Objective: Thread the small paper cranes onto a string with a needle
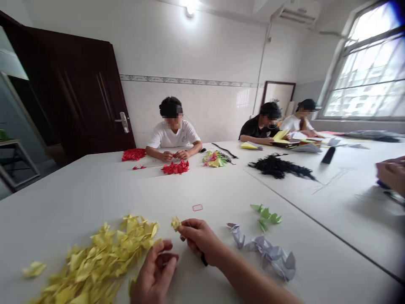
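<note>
Thumb and fingers of my right hand (201, 240) pinch a small folded yellow paper piece (176, 223), perhaps an origami crane. A short black thing (204, 259) shows beneath that hand; I cannot tell whether it is held. My left hand (155, 270) is half curled beside it, thumb apart from the fingers, with nothing visible between them. It hovers at the right edge of a large pile of folded yellow paper pieces (101, 261). One loose yellow piece (34, 269) lies left of the pile. Folded pale purple paper pieces (268, 253) and green ones (266, 215) lie to the right.
Across the white table (95, 190) a person (172, 131) handles red folded paper (175, 167). A mixed-colour heap (215, 158) and black strands (278, 165) lie farther back. Two people (262, 126) sit at the far right. Another person's hand (392, 173) enters at the right edge.
</note>
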Demonstrator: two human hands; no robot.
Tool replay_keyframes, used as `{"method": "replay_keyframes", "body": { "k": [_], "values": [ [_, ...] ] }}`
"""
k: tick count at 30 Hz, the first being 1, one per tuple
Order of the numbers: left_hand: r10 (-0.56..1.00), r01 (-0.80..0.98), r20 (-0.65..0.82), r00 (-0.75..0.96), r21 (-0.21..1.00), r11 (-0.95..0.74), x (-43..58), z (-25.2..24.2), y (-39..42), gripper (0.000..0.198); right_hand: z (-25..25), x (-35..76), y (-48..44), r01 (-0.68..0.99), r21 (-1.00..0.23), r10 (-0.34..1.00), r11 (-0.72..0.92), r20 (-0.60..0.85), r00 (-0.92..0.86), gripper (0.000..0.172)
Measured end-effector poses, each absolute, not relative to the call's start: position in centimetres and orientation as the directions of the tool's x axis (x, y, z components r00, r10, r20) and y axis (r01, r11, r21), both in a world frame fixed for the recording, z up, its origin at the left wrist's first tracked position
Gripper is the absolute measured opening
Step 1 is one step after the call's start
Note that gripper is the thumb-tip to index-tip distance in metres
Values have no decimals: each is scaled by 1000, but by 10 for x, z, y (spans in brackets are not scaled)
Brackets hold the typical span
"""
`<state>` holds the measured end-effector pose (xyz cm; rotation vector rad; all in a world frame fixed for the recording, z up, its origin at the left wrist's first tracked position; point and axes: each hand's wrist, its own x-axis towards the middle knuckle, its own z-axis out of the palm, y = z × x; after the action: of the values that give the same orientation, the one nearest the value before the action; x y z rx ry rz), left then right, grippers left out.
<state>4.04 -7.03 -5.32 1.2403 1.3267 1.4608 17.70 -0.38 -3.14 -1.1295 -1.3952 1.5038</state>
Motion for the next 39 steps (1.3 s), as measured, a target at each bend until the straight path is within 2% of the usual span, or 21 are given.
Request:
{"method": "replay_keyframes", "body": {
  "k": [2,4,7,11,15,20,23,26,28,32,39],
  "values": [
    [968,7,135,-211,991,-136,41,-47,-70,48,-33,176,-12,-24,-992,925,-124,-107,-364,30],
    [984,-13,127,-125,991,-130,39,-45,-69,49,-36,174,-20,-58,-989,905,-134,-98,-413,27],
    [983,6,143,-117,990,-143,37,-45,-69,41,-38,170,-30,-96,-985,902,-145,-92,-423,27],
    [977,6,138,-165,990,-139,34,-45,-69,26,-36,168,-42,-44,-988,897,-150,-117,-425,31],
    [973,-23,196,-124,979,-200,29,-45,-67,15,-35,170,-50,20,-999,925,-39,-43,-377,34],
    [971,29,206,-125,979,-204,26,-44,-65,15,-38,177,-54,134,-989,936,56,5,-352,40],
    [970,29,205,-132,979,-203,27,-43,-63,14,-42,178,-55,249,-926,930,284,202,-307,40],
    [970,1,199,-138,980,-201,27,-43,-62,12,-46,177,-58,268,-820,855,505,435,-282,36],
    [971,-3,195,-135,980,-197,27,-43,-62,12,-48,177,-59,280,-760,806,586,512,-298,30],
    [971,38,206,-122,978,-203,28,-45,-63,12,-49,178,-58,335,-698,771,633,531,-350,20],
    [959,104,268,-90,961,-258,28,-49,-64,21,-51,176,-54,375,-720,807,584,466,-362,18]
  ]
}}
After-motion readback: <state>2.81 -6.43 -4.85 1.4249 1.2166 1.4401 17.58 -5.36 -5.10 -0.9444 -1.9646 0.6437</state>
